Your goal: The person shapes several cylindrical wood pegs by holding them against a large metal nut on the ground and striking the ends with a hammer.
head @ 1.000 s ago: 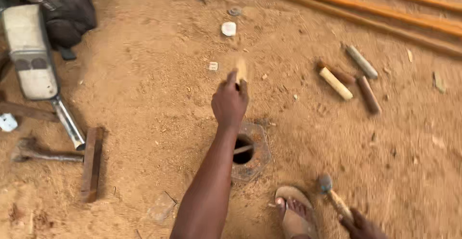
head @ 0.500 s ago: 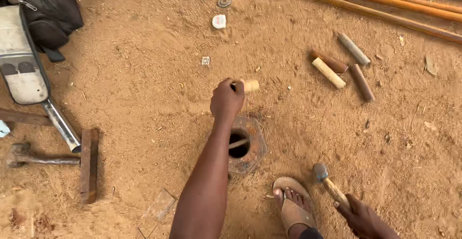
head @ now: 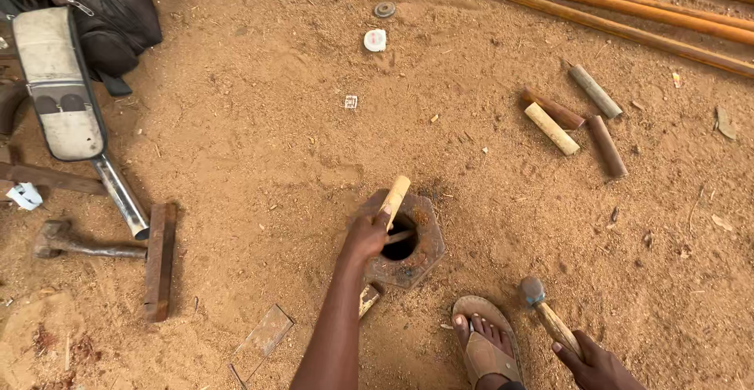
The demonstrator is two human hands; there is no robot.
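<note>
My left hand (head: 365, 238) grips a short pale wooden peg (head: 395, 194) and holds it slanted over the hole of a rusty octagonal metal block (head: 425, 250) sunk in the sandy ground. My right hand (head: 594, 363) at the bottom right holds a hammer (head: 542, 306) by its wooden handle, with the metal head resting low beside my sandalled foot (head: 483, 347). The foot stands just right of the block.
Several short wooden pegs (head: 572, 115) lie on the sand at the right, below long orange poles (head: 597, 5). A dark bag (head: 110, 13), a white-padded case (head: 57, 84) and a rusty sledgehammer (head: 75, 243) lie at the left. Small round caps (head: 375, 40) sit near the top.
My left hand has drawn back from farther out with the peg and now holds it at the block's hole. The right hand with the hammer has come further into view.
</note>
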